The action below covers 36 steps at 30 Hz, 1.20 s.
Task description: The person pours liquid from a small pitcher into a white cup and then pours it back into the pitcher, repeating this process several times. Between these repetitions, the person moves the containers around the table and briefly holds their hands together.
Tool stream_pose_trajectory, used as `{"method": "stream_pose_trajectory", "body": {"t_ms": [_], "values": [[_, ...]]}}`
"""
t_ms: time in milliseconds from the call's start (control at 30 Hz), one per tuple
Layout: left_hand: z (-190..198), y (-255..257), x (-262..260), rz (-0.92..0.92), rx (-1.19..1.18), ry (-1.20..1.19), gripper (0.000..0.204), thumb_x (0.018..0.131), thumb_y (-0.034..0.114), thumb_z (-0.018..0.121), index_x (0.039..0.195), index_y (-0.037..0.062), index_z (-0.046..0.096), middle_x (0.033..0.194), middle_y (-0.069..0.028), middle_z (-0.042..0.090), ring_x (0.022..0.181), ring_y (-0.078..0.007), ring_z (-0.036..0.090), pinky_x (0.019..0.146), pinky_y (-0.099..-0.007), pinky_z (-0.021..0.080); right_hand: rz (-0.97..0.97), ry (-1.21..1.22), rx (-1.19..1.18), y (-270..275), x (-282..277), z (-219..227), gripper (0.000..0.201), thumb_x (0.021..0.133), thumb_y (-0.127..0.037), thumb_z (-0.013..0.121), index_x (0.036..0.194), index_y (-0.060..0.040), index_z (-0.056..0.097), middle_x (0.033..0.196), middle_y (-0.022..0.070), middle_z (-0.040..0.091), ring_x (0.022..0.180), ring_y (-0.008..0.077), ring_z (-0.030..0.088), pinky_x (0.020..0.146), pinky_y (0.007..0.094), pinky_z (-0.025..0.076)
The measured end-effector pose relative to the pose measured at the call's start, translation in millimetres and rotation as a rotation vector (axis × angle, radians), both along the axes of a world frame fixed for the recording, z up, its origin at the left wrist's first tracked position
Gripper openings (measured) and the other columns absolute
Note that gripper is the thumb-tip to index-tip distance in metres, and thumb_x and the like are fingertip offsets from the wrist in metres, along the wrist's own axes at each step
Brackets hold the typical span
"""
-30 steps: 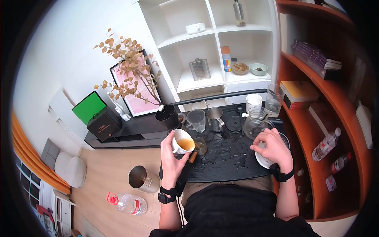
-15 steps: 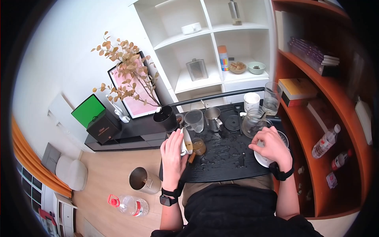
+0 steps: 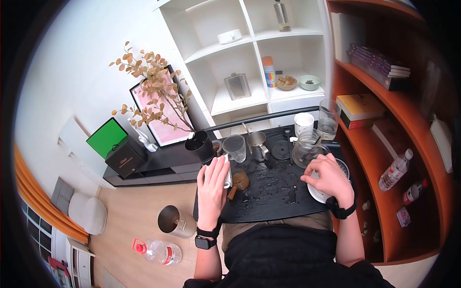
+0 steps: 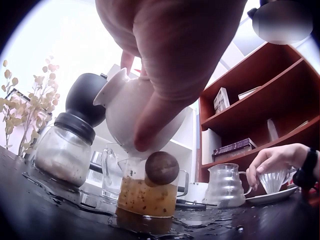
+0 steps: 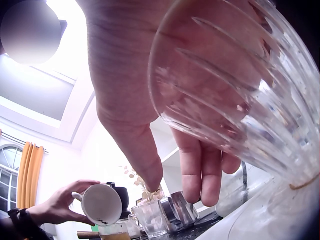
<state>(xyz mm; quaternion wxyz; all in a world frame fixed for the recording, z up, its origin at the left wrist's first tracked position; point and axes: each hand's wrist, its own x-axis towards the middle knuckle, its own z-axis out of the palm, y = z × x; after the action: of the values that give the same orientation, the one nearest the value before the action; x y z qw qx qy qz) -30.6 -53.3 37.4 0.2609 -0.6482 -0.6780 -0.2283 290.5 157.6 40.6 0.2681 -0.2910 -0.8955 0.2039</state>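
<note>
My left hand point(image 3: 212, 192) grips a white cup point(image 4: 122, 112), tipped far over above a small glass pitcher point(image 4: 135, 197) with a wooden handle point(image 3: 232, 193). Amber liquid with dark specks fills much of the pitcher. In the right wrist view, the cup's white inside point(image 5: 101, 202) shows a few dark bits near its lower rim. My right hand point(image 3: 330, 177) hangs with loosely bent fingers above a white plate point(image 3: 319, 194), thumb apart from the fingers. A ribbed glass dripper point(image 5: 235, 100) stands on that plate, right beside this hand.
Behind the pitcher are a black-topped grinder point(image 4: 82, 107), a glass mug point(image 3: 234, 148) and a metal jug point(image 3: 257, 144). A glass server point(image 3: 305, 149), white cup point(image 3: 304, 123) and tall glass point(image 3: 329, 120) stand back right. Water wets the black table point(image 3: 269, 201).
My left hand has rolled the cup over toward the pitcher, and its liquid has gone down into the pitcher, where the level is higher. My right hand stays by the plate.
</note>
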Motion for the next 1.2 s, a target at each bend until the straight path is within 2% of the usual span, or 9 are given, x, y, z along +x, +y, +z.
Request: {"method": "stream_pose_trajectory", "body": {"t_ms": [233,333,467,567,700,867,1033,1167,1200], "values": [[1,4,-5,-0.027,-0.023,0.016,0.096,0.077,-0.011,0.078,0.169,0.0046,0.056,0.175,-0.0154,0.059,0.165,-0.0365,0.053,0.133,-0.0566,0.040,0.002,-0.003,-0.002,1,0,-1,0.023,0.089,-0.027,0.094,0.084,-0.0060,0.084,0.086,0.0093,0.079,0.099,0.0278,0.070,0.103,0.0415,0.047],[-3,7,-9,-0.070,0.085,-0.069,0.101,0.074,-0.009,0.086,0.169,0.0043,0.055,0.173,-0.0165,0.061,0.160,-0.0385,0.058,0.130,-0.0537,0.044,-0.004,0.012,0.004,0,0,-2,0.023,0.089,-0.027,0.094,0.084,-0.0059,0.084,0.086,0.0096,0.078,0.099,0.0278,0.070,0.102,0.0414,0.047],[-14,9,-12,-0.006,0.240,-0.213,0.106,0.072,0.001,0.102,0.167,0.0039,0.056,0.163,-0.0171,0.066,0.145,-0.0393,0.066,0.120,-0.0478,0.055,0.001,0.005,0.009,1,0,-3,0.024,0.088,-0.027,0.094,0.084,-0.0057,0.084,0.086,0.0098,0.078,0.099,0.0280,0.070,0.103,0.0413,0.047],[-14,10,-7,0.012,0.340,-0.420,0.099,0.076,0.008,0.106,0.162,0.0022,0.056,0.154,-0.0170,0.065,0.139,-0.0339,0.069,0.114,-0.0453,0.058,-0.003,0.002,0.002,0,0,-1,0.024,0.088,-0.027,0.094,0.084,-0.0056,0.084,0.086,0.0100,0.078,0.099,0.0282,0.070,0.103,0.0413,0.047],[-12,6,-1,0.026,0.366,-0.595,0.099,0.076,0.013,0.108,0.160,0.0014,0.056,0.152,-0.0200,0.066,0.142,-0.0377,0.068,0.116,-0.0466,0.058,-0.007,-0.005,-0.002,0,0,0,0.024,0.089,-0.027,0.094,0.085,-0.0056,0.085,0.087,0.0100,0.079,0.099,0.0281,0.070,0.103,0.0412,0.047],[-10,10,27,-0.133,0.354,-0.950,0.096,0.077,0.018,0.111,0.154,0.0015,0.055,0.146,-0.0183,0.070,0.133,-0.0304,0.073,0.114,-0.0440,0.059,-0.005,-0.030,-0.006,-1,-1,2,0.023,0.089,-0.027,0.094,0.085,-0.0058,0.086,0.088,0.0094,0.080,0.100,0.0277,0.069,0.103,0.0412,0.047],[-20,30,68,-0.100,0.290,-0.684,0.094,0.074,0.026,0.114,0.146,0.0004,0.059,0.135,-0.0178,0.073,0.121,-0.0297,0.077,0.102,-0.0421,0.064,-0.005,-0.032,-0.012,0,-1,1,0.022,0.090,-0.027,0.093,0.086,-0.0068,0.086,0.090,0.0077,0.081,0.101,0.0266,0.069,0.103,0.0406,0.046],[-33,49,85,-0.075,0.222,-0.519,0.093,0.070,0.035,0.115,0.138,-0.0011,0.062,0.135,-0.0206,0.071,0.119,-0.0421,0.075,0.100,-0.0495,0.064,0.000,-0.032,0.002,1,0,-1,0.022,0.090,-0.027,0.094,0.085,-0.0072,0.086,0.090,0.0071,0.081,0.101,0.0263,0.069,0.103,0.0406,0.046],[-34,51,87,-0.076,0.224,-0.518,0.093,0.070,0.035,0.115,0.138,-0.0011,0.062,0.135,-0.0206,0.071,0.119,-0.0421,0.075,0.100,-0.0495,0.064,0.005,-0.023,0.006,2,0,-2,0.022,0.090,-0.027,0.094,0.085,-0.0072,0.086,0.090,0.0070,0.081,0.101,0.0263,0.069,0.103,0.0407,0.046]]}}
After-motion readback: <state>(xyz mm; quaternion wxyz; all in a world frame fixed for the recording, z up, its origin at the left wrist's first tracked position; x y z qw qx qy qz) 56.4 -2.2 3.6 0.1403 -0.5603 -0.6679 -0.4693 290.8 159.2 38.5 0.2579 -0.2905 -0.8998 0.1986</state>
